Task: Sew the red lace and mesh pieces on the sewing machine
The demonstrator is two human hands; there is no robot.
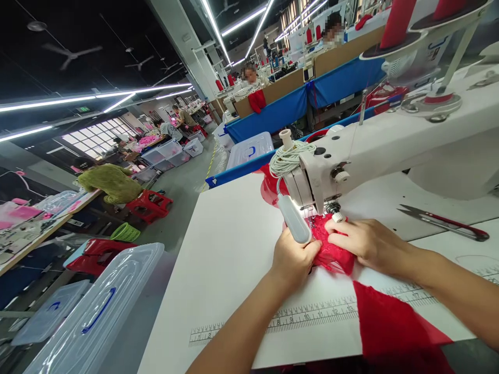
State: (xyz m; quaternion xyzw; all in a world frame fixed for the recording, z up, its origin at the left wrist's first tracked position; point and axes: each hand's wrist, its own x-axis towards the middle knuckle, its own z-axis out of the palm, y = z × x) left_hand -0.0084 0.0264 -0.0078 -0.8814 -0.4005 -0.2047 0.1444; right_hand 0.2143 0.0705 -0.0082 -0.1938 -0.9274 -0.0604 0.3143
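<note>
Red lace fabric (333,254) lies under the needle area of a white sewing machine (374,140). My left hand (292,257) grips its near left edge, thumb on top, partly behind the grey lamp (294,218) clipped by the machine head. On the right side of the cloth, my right hand (360,241) is closed with its fingers pinching and pressing the lace. More red cloth (393,322) hangs over the table's front edge, and a sheer red part shows behind the machine head. The needle tip itself is too small to make out.
Thread snips (444,221) lie on the table at the right. A printed ruler (307,314) runs along the front of the white tabletop (210,249). Lidded plastic bins (101,306) stand at the left. Red thread cones (397,23) sit above the machine. Other people work farther off.
</note>
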